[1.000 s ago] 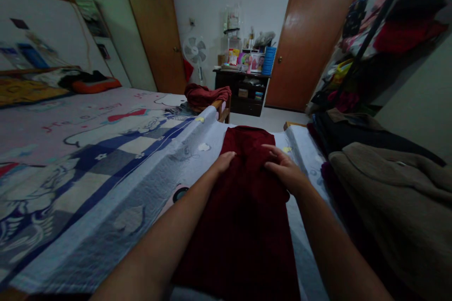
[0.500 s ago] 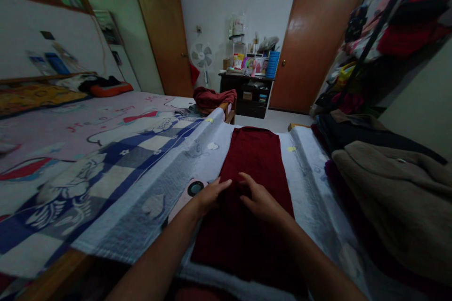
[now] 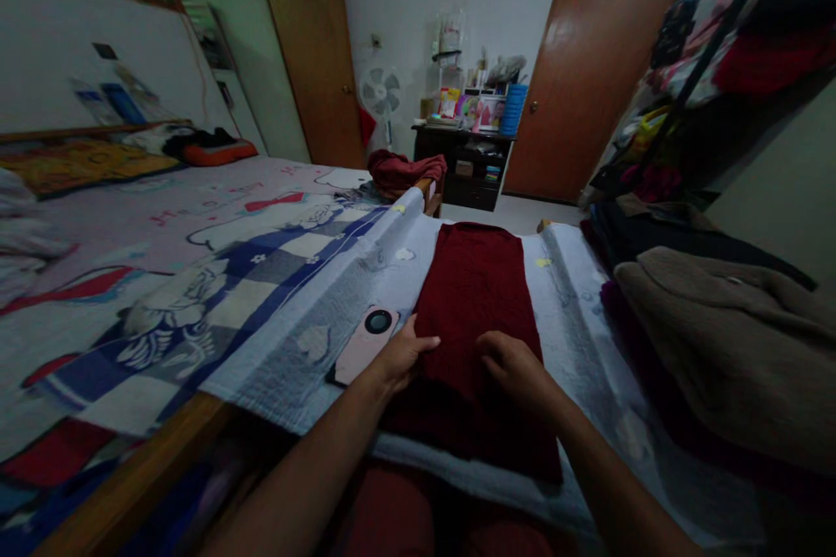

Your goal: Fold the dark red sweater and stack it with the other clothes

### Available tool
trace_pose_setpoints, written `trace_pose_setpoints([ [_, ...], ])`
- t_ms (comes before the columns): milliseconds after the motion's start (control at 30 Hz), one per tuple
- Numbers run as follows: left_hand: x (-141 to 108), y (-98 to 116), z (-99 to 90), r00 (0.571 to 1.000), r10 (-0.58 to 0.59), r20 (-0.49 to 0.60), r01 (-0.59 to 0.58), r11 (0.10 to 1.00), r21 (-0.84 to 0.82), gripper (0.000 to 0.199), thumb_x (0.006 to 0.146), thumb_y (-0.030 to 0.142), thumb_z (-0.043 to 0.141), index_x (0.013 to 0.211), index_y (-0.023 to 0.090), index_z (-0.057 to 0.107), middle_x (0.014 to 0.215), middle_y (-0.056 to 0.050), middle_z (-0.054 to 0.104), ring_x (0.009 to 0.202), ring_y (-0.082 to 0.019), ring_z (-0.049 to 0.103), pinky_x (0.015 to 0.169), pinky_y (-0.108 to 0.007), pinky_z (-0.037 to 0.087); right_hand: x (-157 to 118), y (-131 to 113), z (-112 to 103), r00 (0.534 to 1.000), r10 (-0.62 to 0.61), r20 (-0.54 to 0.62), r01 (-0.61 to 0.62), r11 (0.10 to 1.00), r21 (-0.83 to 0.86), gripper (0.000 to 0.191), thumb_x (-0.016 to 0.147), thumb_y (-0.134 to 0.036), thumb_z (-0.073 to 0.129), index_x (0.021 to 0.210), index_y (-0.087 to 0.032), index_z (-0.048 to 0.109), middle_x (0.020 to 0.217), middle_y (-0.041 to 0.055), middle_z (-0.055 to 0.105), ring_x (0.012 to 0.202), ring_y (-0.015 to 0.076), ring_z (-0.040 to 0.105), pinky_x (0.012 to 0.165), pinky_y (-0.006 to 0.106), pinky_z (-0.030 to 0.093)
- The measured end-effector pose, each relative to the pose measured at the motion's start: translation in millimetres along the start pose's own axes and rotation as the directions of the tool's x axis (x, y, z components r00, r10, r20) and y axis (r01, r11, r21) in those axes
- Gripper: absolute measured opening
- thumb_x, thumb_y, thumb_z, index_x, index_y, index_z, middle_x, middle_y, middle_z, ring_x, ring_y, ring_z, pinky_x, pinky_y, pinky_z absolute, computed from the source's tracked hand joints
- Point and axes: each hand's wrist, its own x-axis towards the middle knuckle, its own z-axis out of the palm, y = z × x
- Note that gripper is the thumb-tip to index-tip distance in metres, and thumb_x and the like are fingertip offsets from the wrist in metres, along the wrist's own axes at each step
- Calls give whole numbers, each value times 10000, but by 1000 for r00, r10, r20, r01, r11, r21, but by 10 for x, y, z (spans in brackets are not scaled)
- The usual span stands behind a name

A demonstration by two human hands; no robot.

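Note:
A dark red cloth (image 3: 480, 287), folded into a long rectangle, lies flat on the pale blue sheet (image 3: 366, 278). My left hand (image 3: 403, 354) rests at its left edge with the thumb stretched out over the cloth and the other fingers apart from it. On the right half of the cloth is my right hand (image 3: 515, 365), its fingers curled down; what is under the fingertips is hidden. Just left of my left hand lies a pink phone (image 3: 366, 344) with a round black camera part.
A brown garment (image 3: 724, 348) lies on stacked dark clothes at the right. The big bed (image 3: 196, 191) with patterned bedding fills the left. A reddish cloth bundle (image 3: 405, 174) sits at the far bed corner. Beyond stand a black cabinet (image 3: 470, 183) and a fan (image 3: 380, 94).
The hands have moved farther apart, the right one rightward with its fingers more curled. The view has shifted slightly, showing more of the phone and the wooden bed edge.

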Motion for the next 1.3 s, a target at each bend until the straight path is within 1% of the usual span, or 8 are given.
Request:
trace_pose_setpoints([
  [200,-39,-125,-157,977,148,-156,-82,927,366,798,692,130,647,1386,245,272,1315,-114,564,1178,-237,577,1031,-446,425,57,3,-16,998,-27,-49,26,1000,-14,274,755,-25,444,898,-188,611,921,39,651,869,160,585,814,271,432],
  [333,-128,-160,-224,942,335,-24,-113,384,916,602,738,198,639,1313,178,461,1396,-141,465,1328,-271,422,1126,-422,309,73,70,2,1000,-9,4,9,998,-69,282,734,-11,446,884,-177,618,900,46,642,841,160,571,792,261,419],
  [433,-195,-170,-176,927,370,66,-65,-16,998,528,775,196,616,1291,143,516,1452,-182,388,1324,-317,415,1108,-448,329,90,98,3,1000,-19,23,21,996,-82,277,750,-25,458,904,-171,637,909,53,634,860,163,565,809,258,414],
  [600,-198,-186,-69,887,384,257,-127,-333,934,450,874,243,553,1322,211,522,1570,-103,252,1401,-323,289,1135,-495,263,120,101,-14,991,-54,122,70,989,-130,282,799,-94,498,988,-188,685,959,65,632,905,173,567,844,268,407],
  [767,-160,-209,-91,937,48,347,-316,-309,897,471,945,453,440,1343,211,511,1449,-90,476,1360,-276,386,1116,-499,301,206,141,-86,963,-5,270,53,984,-171,251,811,-130,494,920,-184,714,933,62,682,837,167,607,780,249,418],
  [867,-131,-201,-82,934,84,348,-308,-306,901,461,959,449,404,1335,209,519,1482,-89,433,1394,-268,333,1135,-494,267,325,210,-181,966,13,257,27,988,-151,247,810,-147,498,933,-191,708,951,46,705,847,161,622,765,232,415],
  [1167,-32,-141,-65,951,-83,299,-310,-275,910,624,848,395,587,1430,254,409,1541,-83,330,1429,-302,257,1147,-535,227,1045,773,-449,964,244,-105,-265,918,-294,195,783,-120,514,868,-185,677,855,33,699,754,142,600,666,223,379],
  [1300,306,80,-3,939,25,343,-328,-230,916,469,879,290,522,1339,197,513,1481,-99,432,1384,-249,359,1152,-442,272,1329,1084,-433,927,295,-230,-354,890,-287,252,786,-93,532,987,-172,662,971,69,685,868,158,600,745,230,394],
])
